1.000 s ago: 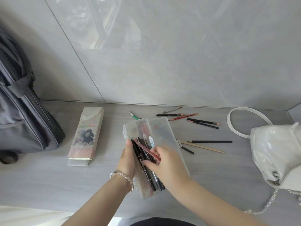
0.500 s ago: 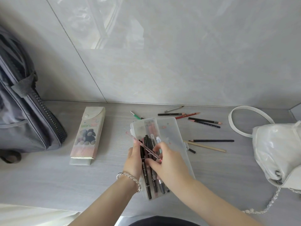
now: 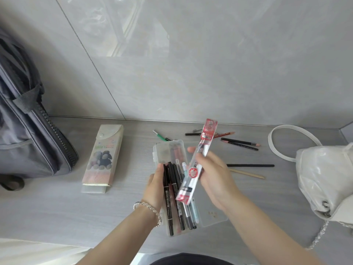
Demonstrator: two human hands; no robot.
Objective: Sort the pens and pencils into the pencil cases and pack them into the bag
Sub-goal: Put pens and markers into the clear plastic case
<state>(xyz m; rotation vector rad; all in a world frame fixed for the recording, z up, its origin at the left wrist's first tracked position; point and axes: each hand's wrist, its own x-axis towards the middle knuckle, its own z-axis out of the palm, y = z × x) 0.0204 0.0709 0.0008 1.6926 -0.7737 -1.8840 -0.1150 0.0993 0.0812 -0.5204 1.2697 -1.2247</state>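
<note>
A clear plastic pencil case (image 3: 162, 152) lies open in the middle of the table with several black and grey pens (image 3: 172, 197) inside. My left hand (image 3: 155, 186) grips its left edge. My right hand (image 3: 214, 175) holds a red-and-clear packet of pens (image 3: 196, 165) tilted above the case. A second pencil case (image 3: 103, 155), printed with plush animals, lies shut to the left. Loose pencils (image 3: 240, 143) and a green pen (image 3: 160, 136) lie behind the case; a black pencil (image 3: 250, 165) and a wooden one (image 3: 246, 173) lie to its right.
A grey backpack (image 3: 28, 131) with its zip showing stands at the far left against the wall. A white handbag (image 3: 324, 178) with a strap and chain sits at the right edge. The tiled wall rises right behind the table.
My right hand has lifted the red packet of pens out of the clear case and raised it upright above it. My left hand still holds the case's edge.
</note>
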